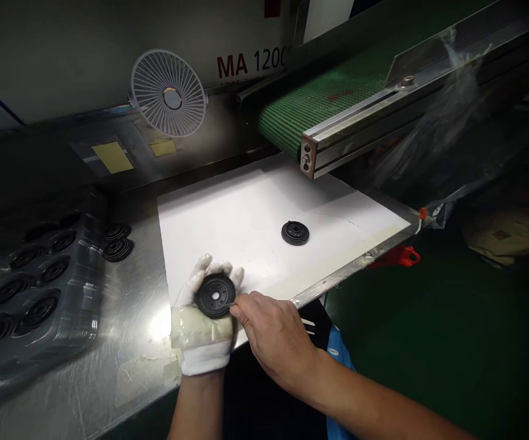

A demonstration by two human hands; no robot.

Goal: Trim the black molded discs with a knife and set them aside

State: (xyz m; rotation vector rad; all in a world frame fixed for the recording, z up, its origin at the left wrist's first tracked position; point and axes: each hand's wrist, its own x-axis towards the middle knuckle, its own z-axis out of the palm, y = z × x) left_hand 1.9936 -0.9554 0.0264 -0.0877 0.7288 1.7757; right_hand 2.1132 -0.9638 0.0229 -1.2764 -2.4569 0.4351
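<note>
My left hand, in a white glove wrapped with clear tape, holds a ribbed black rubber disc up on its fingers. The disc has a small central hole. My bare right hand pinches a thin metal tool, whose tip touches the disc's rim. Most of the tool is hidden in my fingers. A second black disc lies flat on a white sheet, out of reach of both fingertips. Both hands are above the sheet's near edge.
A clear plastic tray of black discs stands on the steel table at left, with two discs beside it. A green conveyor belt in a metal frame ends behind the sheet. A white fan stands behind.
</note>
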